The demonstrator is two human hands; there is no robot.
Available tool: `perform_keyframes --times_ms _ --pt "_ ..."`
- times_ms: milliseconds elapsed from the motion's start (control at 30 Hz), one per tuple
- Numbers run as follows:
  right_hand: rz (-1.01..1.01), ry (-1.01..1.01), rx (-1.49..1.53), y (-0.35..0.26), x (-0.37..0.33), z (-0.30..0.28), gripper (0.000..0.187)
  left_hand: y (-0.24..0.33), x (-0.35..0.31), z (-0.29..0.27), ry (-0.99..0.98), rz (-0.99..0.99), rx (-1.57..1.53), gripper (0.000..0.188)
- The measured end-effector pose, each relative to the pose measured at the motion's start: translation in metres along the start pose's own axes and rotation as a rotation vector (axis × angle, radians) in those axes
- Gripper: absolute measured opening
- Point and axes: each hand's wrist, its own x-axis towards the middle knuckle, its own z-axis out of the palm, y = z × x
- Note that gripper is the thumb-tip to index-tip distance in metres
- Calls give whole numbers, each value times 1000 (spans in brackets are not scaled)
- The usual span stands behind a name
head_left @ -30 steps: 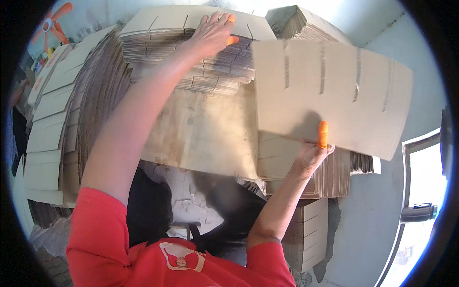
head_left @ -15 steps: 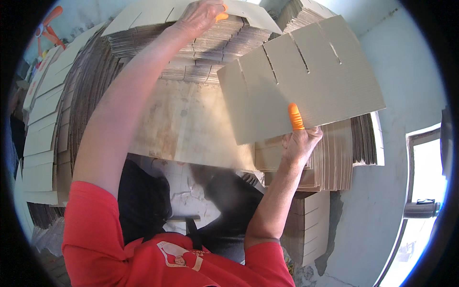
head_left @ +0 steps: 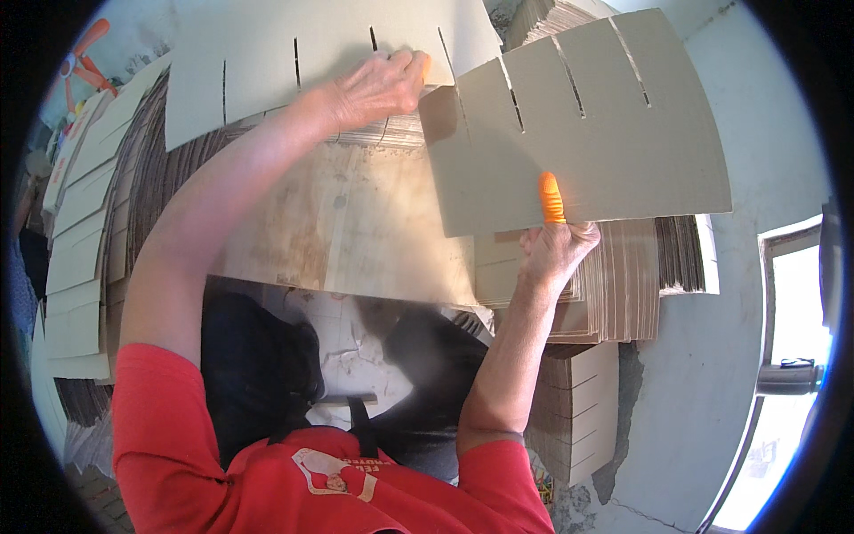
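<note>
My right hand (head_left: 559,247) grips a slotted cardboard divider sheet (head_left: 592,147) by its near edge. The thumb lies on top, wearing an orange rubber finger sleeve (head_left: 551,198); the other fingers are mostly hidden beneath. A second slotted cardboard sheet (head_left: 258,67) is tilted up at the back left, with slots along its near side. My left hand (head_left: 378,87) is closed on the near edge of this sheet, close to its right end. A bit of orange sleeve shows at its fingertips. The two sheets meet or overlap beside the left hand.
A wooden board (head_left: 347,222) lies between my arms. Stacks of slotted cardboard stand at the left (head_left: 84,258), behind the raised sheet, and at the right (head_left: 623,280). More cardboard (head_left: 578,414) sits lower right, by the wall (head_left: 703,356). An orange fan (head_left: 84,62) is far left.
My left hand has come nearer, and the sheet at the back has lifted and tilted with it. My right hand has moved slightly away from me, carrying its sheet.
</note>
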Motion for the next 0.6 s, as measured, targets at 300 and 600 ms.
perform_keyframes --times_ms 300,600 --pt "1 0 -39 9 1 2 12 46 -12 -28 208 72 -102 16" --pt "-3 -49 -109 40 -12 11 10 121 -35 -102 43 98 -349 34"
